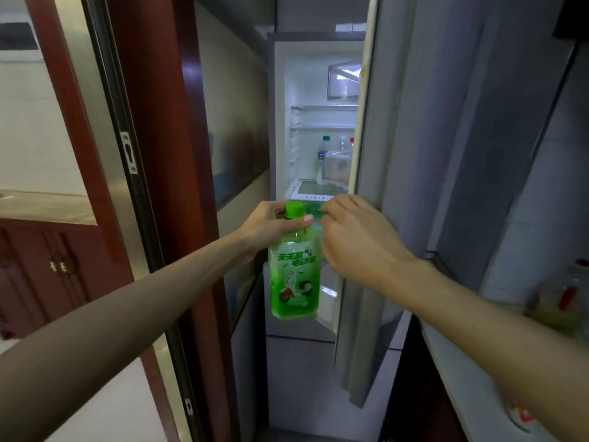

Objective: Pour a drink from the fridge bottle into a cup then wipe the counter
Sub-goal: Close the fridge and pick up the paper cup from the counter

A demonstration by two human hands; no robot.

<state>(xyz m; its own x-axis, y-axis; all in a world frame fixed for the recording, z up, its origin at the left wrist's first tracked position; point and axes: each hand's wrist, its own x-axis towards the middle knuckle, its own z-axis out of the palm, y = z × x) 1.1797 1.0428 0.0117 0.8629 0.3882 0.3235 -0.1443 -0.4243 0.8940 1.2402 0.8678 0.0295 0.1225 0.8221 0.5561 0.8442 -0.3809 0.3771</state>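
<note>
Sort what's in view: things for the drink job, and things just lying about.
For the job: green bottle, left hand gripping its neck, right hand beside it, open fridge.
Lying about: shelf bottles inside the fridge, blurred jar at right, red cabinet.

Room is dim overall. Main light is the lit white fridge interior (pixel 314 90), with a cool cast. The glossy dark-red wooden door frame (pixel 149 106) has a faint sheen and bows from wide-angle distortion. The green-labelled plastic bottle (pixel 294 275) is fairly sharp. The glass jars (pixel 564 301) at the right edge are soft, possibly motion blur. The left forearm (pixel 111 323) is shadowed.
</note>
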